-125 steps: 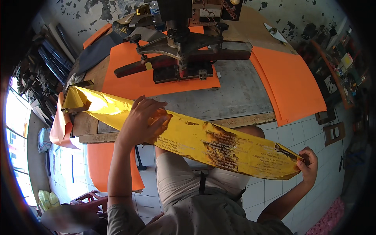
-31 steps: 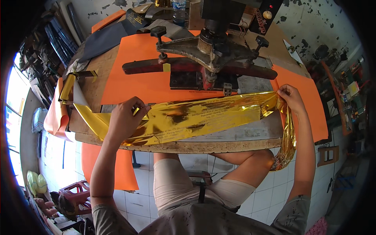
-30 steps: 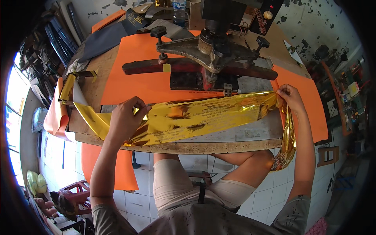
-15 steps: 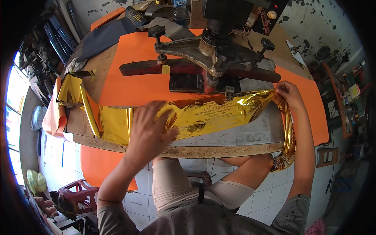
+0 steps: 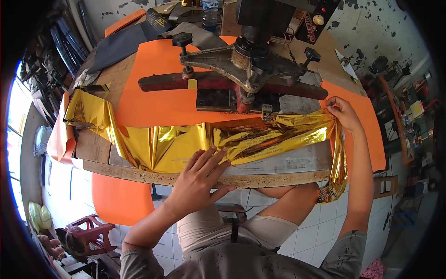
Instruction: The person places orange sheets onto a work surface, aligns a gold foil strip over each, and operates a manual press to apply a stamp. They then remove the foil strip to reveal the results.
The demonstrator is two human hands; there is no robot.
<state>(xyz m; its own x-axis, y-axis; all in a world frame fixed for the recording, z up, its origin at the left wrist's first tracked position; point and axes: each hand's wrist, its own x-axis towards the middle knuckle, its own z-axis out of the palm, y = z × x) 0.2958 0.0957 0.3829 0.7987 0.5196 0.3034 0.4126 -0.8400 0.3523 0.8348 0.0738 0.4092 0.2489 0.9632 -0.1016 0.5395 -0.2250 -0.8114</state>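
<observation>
A long strip of shiny gold foil (image 5: 181, 139) lies crumpled across the front of the workbench, under the front of a press. My left hand (image 5: 200, 179) rests at the strip's near edge with fingers stretched out, the fingertips over the foil and the thumb apart. At the right end, my right hand (image 5: 341, 111) pinches the foil between thumb and fingers; its tail hangs down over the bench edge. Behind the strip stands the press (image 5: 251, 69), with a dark plate and a red bar. A large orange sheet (image 5: 158, 88) lies beneath it.
Another orange sheet (image 5: 364, 130) lies to the right. Dark sheets (image 5: 123, 51) and a water bottle (image 5: 210, 16) are at the back. The wooden bench edge (image 5: 274, 180) curves in front of my legs. A red stool (image 5: 93, 235) stands on the tiled floor at lower left.
My left hand has let go of the foil and moved right and nearer to me, its fingers spreading. The foil's left part has sagged toward the front edge. My right hand stays at the right end.
</observation>
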